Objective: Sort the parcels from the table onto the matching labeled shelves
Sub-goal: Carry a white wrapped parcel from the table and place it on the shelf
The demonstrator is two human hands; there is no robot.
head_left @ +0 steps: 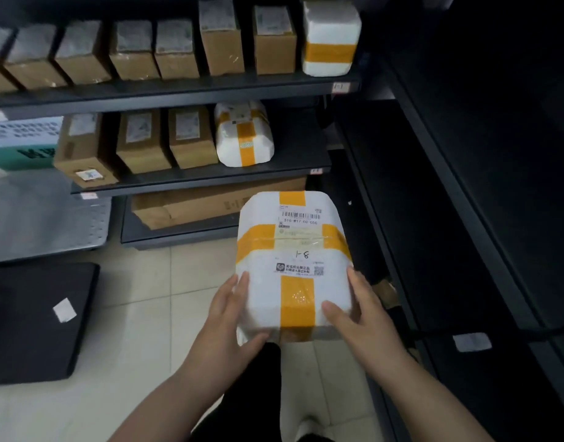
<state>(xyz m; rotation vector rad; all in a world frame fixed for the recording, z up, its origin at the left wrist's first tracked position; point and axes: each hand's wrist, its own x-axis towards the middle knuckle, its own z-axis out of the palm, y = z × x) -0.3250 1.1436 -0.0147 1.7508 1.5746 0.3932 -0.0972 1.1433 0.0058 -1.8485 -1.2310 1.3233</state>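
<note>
Both hands are clamped on a white parcel [293, 263] crossed with yellow tape, holding it in the air above the tiled floor [146, 301] in front of the shelves. The left hand [229, 317] grips its left side and near corner, and the right hand [360, 311] grips the right side with the thumb lying on top. The parcel's label faces up, with a barcode and a handwritten "1-8". On the upper shelf [178, 94] a row of brown boxes [175, 49] stands beside another white taped parcel [330, 39]. The middle shelf [210, 180] carries more brown boxes and a third white parcel [244, 135]. A flat carton [191, 205] lies on the bottom shelf. Dark shelving [465, 186] runs along the right.
</note>
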